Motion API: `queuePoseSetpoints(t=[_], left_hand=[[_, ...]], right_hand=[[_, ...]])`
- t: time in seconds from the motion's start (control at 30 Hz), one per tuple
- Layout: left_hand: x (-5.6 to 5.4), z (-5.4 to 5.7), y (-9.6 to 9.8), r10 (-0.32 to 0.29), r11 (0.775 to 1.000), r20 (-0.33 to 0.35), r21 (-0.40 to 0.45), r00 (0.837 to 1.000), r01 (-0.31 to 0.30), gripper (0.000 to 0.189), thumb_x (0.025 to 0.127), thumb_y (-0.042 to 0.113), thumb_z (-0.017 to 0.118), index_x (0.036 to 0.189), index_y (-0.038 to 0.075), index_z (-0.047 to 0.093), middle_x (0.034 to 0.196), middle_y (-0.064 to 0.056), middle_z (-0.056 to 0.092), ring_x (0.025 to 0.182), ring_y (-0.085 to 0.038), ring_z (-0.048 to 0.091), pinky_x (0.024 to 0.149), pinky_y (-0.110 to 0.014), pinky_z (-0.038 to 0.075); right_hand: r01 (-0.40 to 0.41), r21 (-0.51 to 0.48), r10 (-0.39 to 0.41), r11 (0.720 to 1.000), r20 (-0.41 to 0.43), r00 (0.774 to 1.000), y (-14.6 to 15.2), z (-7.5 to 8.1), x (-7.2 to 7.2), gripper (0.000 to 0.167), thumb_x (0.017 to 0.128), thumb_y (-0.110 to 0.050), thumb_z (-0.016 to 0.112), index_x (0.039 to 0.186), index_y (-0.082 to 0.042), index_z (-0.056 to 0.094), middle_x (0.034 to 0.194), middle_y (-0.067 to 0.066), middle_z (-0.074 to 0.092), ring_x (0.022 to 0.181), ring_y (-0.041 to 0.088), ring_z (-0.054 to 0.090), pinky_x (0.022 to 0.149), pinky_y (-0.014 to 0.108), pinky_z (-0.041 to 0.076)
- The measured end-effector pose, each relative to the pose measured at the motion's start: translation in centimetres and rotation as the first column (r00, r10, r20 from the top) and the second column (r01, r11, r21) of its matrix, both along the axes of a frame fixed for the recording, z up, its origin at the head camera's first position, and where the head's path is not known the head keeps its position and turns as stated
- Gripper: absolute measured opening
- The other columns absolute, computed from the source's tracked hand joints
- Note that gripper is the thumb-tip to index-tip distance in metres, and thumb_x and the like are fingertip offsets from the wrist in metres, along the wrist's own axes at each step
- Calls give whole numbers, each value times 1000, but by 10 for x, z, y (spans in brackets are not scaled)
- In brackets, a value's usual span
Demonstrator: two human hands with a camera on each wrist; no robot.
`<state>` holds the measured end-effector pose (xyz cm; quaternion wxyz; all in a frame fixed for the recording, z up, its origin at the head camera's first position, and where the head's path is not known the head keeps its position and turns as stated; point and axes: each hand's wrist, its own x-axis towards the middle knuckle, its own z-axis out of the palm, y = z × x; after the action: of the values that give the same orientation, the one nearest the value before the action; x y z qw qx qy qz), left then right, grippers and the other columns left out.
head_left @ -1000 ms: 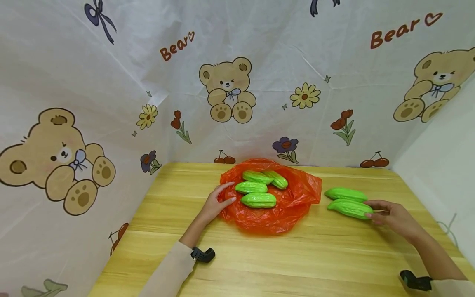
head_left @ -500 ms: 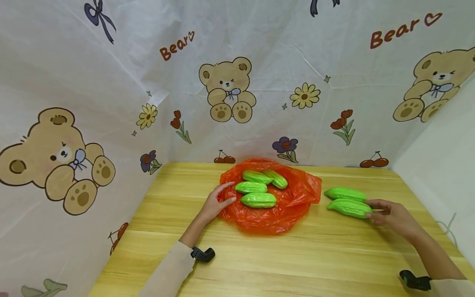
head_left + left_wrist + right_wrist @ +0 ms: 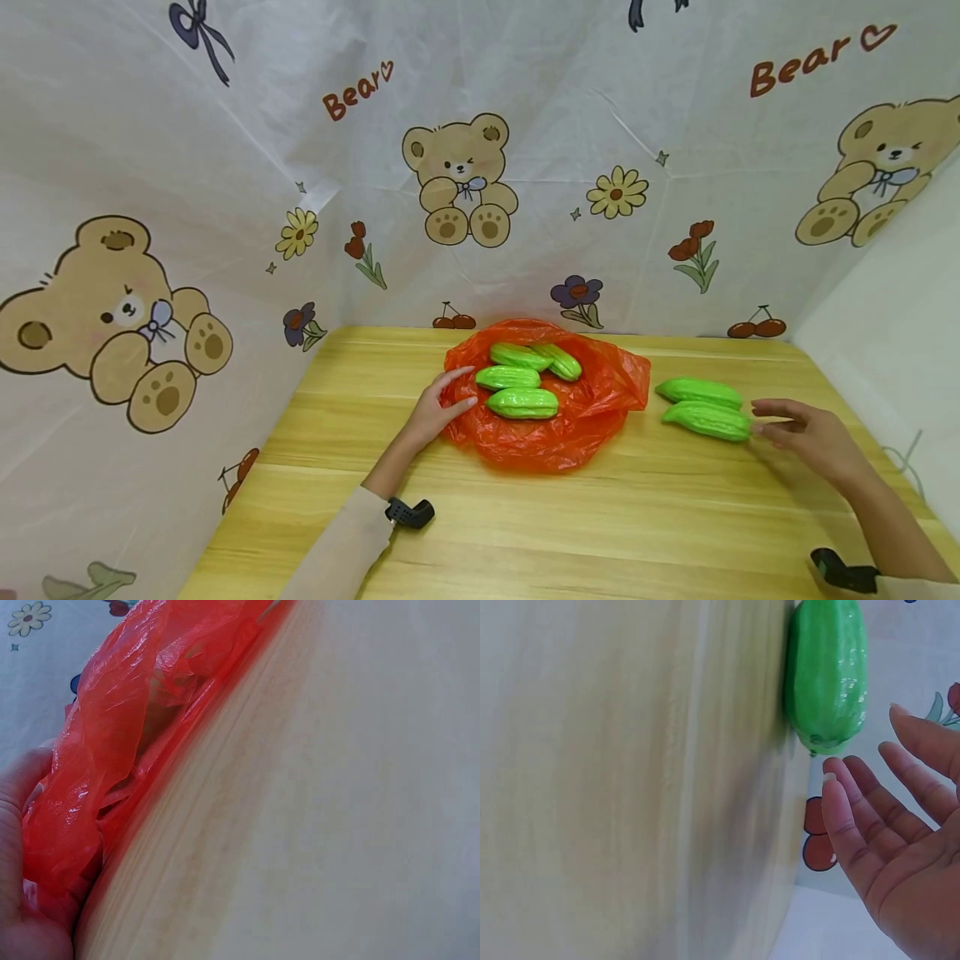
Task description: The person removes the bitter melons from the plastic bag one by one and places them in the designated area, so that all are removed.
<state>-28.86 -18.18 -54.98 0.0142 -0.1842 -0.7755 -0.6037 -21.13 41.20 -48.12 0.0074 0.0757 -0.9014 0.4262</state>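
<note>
Head view: my left hand (image 3: 432, 414) is at the left side of the red plastic bag (image 3: 540, 448), touching it, index finger and thumb spread apart on the film; other fingers hidden, so can't tell if they grip it. Bag lies spread on the wooden table (image 3: 585, 537), mouth open, four green gourds inside: front gourd (image 3: 522, 404), second gourd (image 3: 507, 377) just behind it, third gourd (image 3: 517, 357) and slanted gourd (image 3: 558, 362) touching at the back. Right of the bag, near gourd (image 3: 705, 421) and far gourd (image 3: 697, 391) lie side by side on the table. My right hand (image 3: 813, 435) is just beside the right end of the near gourd, fingers loosely bent, nothing in it. Black wrist camera (image 3: 410, 513) on my left arm, beige sleeve (image 3: 337, 550) below it. Bear-print cloth (image 3: 540, 100) stands behind the table. Left wrist view: part of my left hand shows in the lower left, crumpled red film right against it, bag contents too dim to make out. Right wrist view: palm in sight, fingers apart and relaxed, gap between fingertips and one gourd's end.
</note>
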Motion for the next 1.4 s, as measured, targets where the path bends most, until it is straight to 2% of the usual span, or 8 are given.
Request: queuePoseSetpoints(t=[0.13,0.3,0.63,0.83,1.0,1.1,1.23,1.4], left_hand=[[0,0,0,-1,1000,7,-4,1000,1,58,93,26,76,147,20,54,153,-6,43,142,-31,40,112,-50,40],[1,1,0,2,1000,15,-8,1000,-2,57,94,26,76,147,20,54,152,-5,44,141,-30,41,111,-50,41],[2,2,0,-2,1000,14,-2,1000,2,57,94,25,75,147,18,54,152,-5,45,140,-30,42,111,-50,42],[2,3,0,-4,1000,25,0,1000,4,58,94,25,75,147,15,53,152,-4,44,140,-28,43,110,-49,43],[1,3,-1,8,1000,16,-5,1000,-8,58,94,28,75,147,17,54,152,-4,45,141,-29,42,111,-49,42],[0,2,-2,11,1000,11,-8,1000,-11,58,93,30,76,146,18,55,152,-4,45,141,-29,41,111,-50,41],[0,1,-2,-1,1000,18,-9,1000,1,58,93,29,76,147,17,55,153,-5,44,142,-30,40,112,-50,41],[1,1,-1,2,1000,24,-9,1000,-2,58,94,29,75,147,17,54,153,-5,43,142,-30,40,111,-48,42]], right_hand=[[37,78,-33,996,-52,998,-3,9,3,44,99,-23,68,133,4,60,108,-39,54,87,-11,62,66,25,56],[61,135,-45,989,-114,992,-15,23,8,42,99,-27,69,133,-4,63,112,-36,55,90,-18,55,65,17,51],[44,92,-22,995,-225,974,-54,55,21,43,99,-22,68,138,-5,60,117,-31,59,91,-17,57,66,14,52],[5,69,16,998,-303,953,-81,63,29,40,99,-16,68,138,-8,62,121,-24,63,97,-17,57,71,9,51],[-11,57,28,998,-314,949,-104,71,35,38,99,-16,68,136,-11,64,122,-16,66,100,-13,58,72,11,52],[-9,32,19,999,-327,945,-117,72,38,36,97,-13,70,133,-13,66,120,-14,68,99,-9,61,74,11,51],[-16,12,19,1000,-346,938,-131,70,43,36,95,-10,72,131,-16,68,116,-17,69,95,-6,65,75,11,50],[-58,6,56,998,-363,930,-147,69,48,37,94,-7,73,128,-21,68,115,-13,70,93,3,68,76,13,52]])
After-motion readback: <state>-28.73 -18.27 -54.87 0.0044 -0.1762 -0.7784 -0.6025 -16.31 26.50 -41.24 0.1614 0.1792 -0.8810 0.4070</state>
